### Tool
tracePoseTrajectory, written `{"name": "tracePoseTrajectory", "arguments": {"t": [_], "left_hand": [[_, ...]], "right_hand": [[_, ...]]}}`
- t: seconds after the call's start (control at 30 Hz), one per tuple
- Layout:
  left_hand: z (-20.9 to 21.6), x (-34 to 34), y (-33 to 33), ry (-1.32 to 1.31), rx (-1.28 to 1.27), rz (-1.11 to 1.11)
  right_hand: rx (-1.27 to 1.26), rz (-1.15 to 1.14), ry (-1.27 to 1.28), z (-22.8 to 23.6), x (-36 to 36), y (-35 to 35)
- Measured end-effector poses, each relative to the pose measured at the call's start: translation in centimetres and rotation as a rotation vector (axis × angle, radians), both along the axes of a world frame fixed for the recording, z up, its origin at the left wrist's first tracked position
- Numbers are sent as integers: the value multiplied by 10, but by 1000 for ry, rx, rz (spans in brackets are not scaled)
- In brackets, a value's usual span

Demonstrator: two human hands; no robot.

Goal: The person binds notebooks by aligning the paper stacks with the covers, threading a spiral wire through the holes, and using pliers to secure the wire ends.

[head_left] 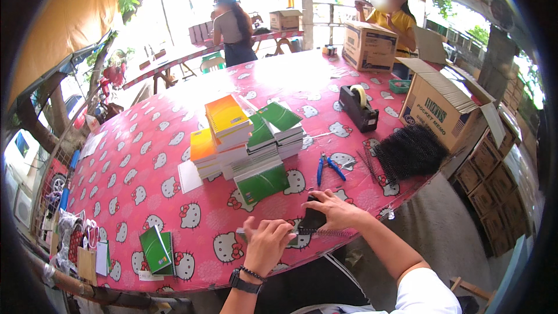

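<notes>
My left hand is closed on a small notebook at the table's near edge. Only slivers of its pale and green edges show past the fingers. Just to the right, my right hand grips a dark, wedge-shaped piece, whose exact kind I cannot make out. A thin black spiral coil runs from the notebook's edge out beneath my right wrist. Beyond the right hand lie blue-handled pliers, their handles spread. Stacked notebooks with green and orange covers stand ahead of both hands.
A pile of black spiral coils lies at the right, near a tape dispenser and an open carton. Two green notebooks rest at the near left of the pink table. One person stands behind another carton; another person is farther back.
</notes>
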State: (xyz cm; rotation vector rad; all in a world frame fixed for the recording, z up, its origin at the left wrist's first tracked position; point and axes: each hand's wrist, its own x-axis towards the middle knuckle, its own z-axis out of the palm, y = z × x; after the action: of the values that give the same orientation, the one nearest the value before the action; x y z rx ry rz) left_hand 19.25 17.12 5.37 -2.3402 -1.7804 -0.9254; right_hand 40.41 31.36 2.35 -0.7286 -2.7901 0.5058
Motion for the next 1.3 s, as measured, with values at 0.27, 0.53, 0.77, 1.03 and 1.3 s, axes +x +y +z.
{"name": "tracePoseTrajectory", "arguments": {"t": [0.27, 0.53, 0.77, 1.03, 1.3], "left_hand": [[-13, -26, -16, -124, 71, 187], [-15, -25, -13, -146, 102, 166], [-21, -31, -9, -195, 84, 142], [-40, -33, -4, -1045, 67, 108], [-57, -43, 2, -1297, -270, 0]], "right_hand": [[-1054, 413, 598, 14, -9, -10], [-1151, 303, 478, 4, -36, -12], [-1266, 443, 681, -10, -45, -8], [-1196, 407, 641, -19, -52, -4], [-1167, 384, 655, 0, -44, -18]]}}
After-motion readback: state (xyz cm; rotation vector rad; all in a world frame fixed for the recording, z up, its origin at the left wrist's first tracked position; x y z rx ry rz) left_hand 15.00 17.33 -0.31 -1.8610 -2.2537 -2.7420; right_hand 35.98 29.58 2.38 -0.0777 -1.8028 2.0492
